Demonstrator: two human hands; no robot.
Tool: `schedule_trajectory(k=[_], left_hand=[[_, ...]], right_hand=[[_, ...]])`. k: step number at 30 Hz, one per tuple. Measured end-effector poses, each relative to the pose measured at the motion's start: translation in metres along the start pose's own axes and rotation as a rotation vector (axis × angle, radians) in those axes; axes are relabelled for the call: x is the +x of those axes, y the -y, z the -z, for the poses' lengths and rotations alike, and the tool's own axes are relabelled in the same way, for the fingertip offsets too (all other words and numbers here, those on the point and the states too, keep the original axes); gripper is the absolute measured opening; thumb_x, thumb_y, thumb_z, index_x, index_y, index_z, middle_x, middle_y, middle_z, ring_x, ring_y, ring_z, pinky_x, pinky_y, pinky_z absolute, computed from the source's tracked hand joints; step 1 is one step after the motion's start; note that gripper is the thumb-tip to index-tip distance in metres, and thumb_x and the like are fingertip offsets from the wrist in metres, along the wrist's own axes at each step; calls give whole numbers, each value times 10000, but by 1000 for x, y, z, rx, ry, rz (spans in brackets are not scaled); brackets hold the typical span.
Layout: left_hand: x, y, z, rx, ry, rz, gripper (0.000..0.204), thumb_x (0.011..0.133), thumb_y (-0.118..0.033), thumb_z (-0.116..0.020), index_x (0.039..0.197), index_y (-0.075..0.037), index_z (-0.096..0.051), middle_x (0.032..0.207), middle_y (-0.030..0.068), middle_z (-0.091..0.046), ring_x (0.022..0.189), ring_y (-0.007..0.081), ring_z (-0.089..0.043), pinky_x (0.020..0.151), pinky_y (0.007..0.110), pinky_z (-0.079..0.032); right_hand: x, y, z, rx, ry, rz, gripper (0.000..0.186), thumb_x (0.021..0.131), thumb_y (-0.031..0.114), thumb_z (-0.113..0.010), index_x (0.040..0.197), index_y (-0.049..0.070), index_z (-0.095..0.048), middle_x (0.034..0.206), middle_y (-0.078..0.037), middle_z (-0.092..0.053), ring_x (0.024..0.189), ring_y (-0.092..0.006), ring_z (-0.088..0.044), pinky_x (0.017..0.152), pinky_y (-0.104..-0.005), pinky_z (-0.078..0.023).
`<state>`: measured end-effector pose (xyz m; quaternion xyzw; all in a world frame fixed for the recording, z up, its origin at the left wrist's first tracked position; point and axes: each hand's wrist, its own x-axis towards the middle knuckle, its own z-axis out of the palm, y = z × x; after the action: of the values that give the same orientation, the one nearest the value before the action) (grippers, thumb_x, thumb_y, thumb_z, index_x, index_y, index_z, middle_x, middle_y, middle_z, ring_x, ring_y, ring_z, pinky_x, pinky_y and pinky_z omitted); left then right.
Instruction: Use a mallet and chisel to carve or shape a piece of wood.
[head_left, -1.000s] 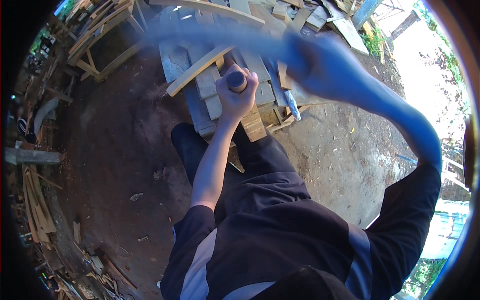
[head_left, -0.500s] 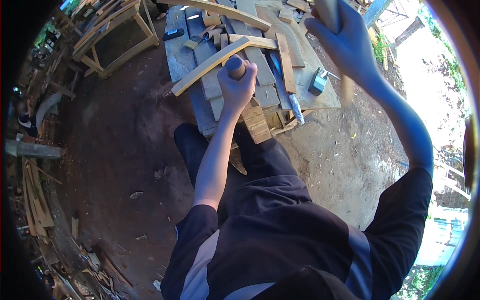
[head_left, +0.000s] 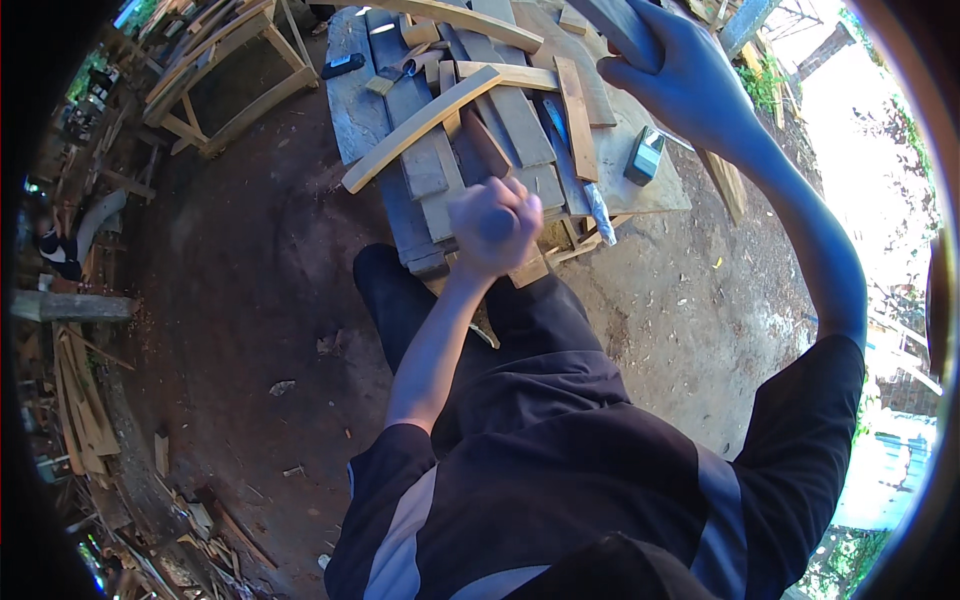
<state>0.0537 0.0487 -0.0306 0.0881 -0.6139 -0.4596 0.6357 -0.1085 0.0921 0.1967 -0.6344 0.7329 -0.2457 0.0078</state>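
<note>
Near the bench's front edge, my left hand [head_left: 490, 235] is wrapped round a round, thick handle [head_left: 498, 224], seen end-on; whatever lies below the fist is hidden. The hand is slightly blurred. Just under it the end of a wooden block [head_left: 530, 270] shows, mostly covered by the fist. My right hand [head_left: 695, 85] is raised at the upper right, closed round a thick length of wood [head_left: 625, 35]. A wooden end [head_left: 724, 185] sticks out below that wrist, apparently part of the same piece.
Boards and offcuts cover the bench [head_left: 350, 115], with a pale angled batten [head_left: 425, 130] across them. A dark small box [head_left: 645, 157] and a clear plastic-wrapped item [head_left: 600, 215] lie on the right. A wooden trestle [head_left: 235, 90] stands far left; scrap wood [head_left: 85, 400] lines the left.
My left hand has moved down and slightly right with the handle, toward the block's end. The right hand stays raised; the wood in it has tilted, its lower end swinging right.
</note>
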Motion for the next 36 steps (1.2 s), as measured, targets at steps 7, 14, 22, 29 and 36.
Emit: schedule_trajectory(k=[7,14,22,29,36], left_hand=[[-15,-25,-6,189,0,-69,201,765,-10,-686,716,-49,-495,597,53,-566,483,156,-566,480,279,-443],[19,-21,11,-227,-293,197,228,868,7,-563,736,-66,-392,526,34,-450,376,104,-417,361,260,-358],[24,-22,10,-182,-267,180,230,863,-5,-584,734,-62,-402,514,29,-446,365,98,-418,357,252,-357],[26,-24,14,-97,-225,202,197,841,25,-512,749,-70,-365,509,30,-411,351,128,-399,374,284,-378],[26,-21,17,-180,-255,201,240,862,-22,-601,731,-66,-404,511,25,-443,369,97,-429,364,255,-367]], right_hand=[[-1,-6,-4,36,88,59,353,774,249,-759,915,-18,-575,733,-160,-606,689,-276,-623,638,-382,-472],[-3,-12,-7,38,84,83,351,783,247,-761,920,-19,-578,731,-151,-605,663,-256,-624,611,-369,-470],[-11,-29,-41,-52,1,165,478,846,333,-725,1201,38,-599,868,-148,-653,764,-244,-649,751,-346,-501],[-5,-35,-47,-62,32,206,478,843,344,-737,1170,23,-603,852,-142,-652,752,-230,-651,734,-336,-501],[-3,-33,-47,-1,48,189,459,831,337,-742,1141,25,-610,830,-140,-646,717,-223,-652,695,-345,-500]])
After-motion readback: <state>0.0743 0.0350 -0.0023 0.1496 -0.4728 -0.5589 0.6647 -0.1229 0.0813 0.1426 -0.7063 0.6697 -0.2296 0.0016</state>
